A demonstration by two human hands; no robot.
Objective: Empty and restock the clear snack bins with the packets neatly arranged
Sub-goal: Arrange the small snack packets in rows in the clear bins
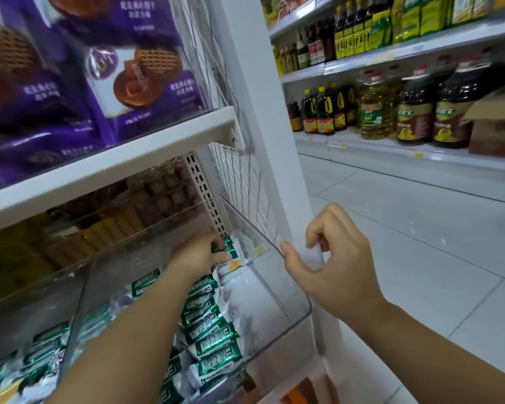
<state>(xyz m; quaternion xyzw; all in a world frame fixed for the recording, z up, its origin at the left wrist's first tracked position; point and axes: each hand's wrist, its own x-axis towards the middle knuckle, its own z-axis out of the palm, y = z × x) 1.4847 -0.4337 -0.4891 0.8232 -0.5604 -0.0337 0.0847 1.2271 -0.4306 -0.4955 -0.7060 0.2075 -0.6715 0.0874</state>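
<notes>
Two bare forearms come in from the bottom edge, at about 7 and 4 o'clock. Higher up, the left hand (197, 253) is deep inside the clear bin (286, 290), near the middle of the picture. Its fingers are curled round one or two of the packets (213, 336) at the back end of the bin. How many it holds is hidden by the knuckles.

The right hand (330, 258), at 3 o'clock from the left one, grips the bin's right wall. The thumb lies along the top rim and the fingers are bent on the outside.

The bin sits on the lower shelf, and its long axis runs from 11 o'clock at the back to 5 o'clock at the front. Green and white packets fill its floor in an overlapping row along that line. Each packet lies flat with its long axis across the bin, from about 8 to 2 o'clock. More of them lie in the next bin (27, 330) at 8 o'clock.

A white shelf board (114, 167) crosses above, carrying purple biscuit bags (140, 83) at 11 o'clock. A white post (263, 112) stands just right of the bin. Oil bottles (373, 112) line the far shelves at 2 o'clock, across a tiled floor (420, 228).
</notes>
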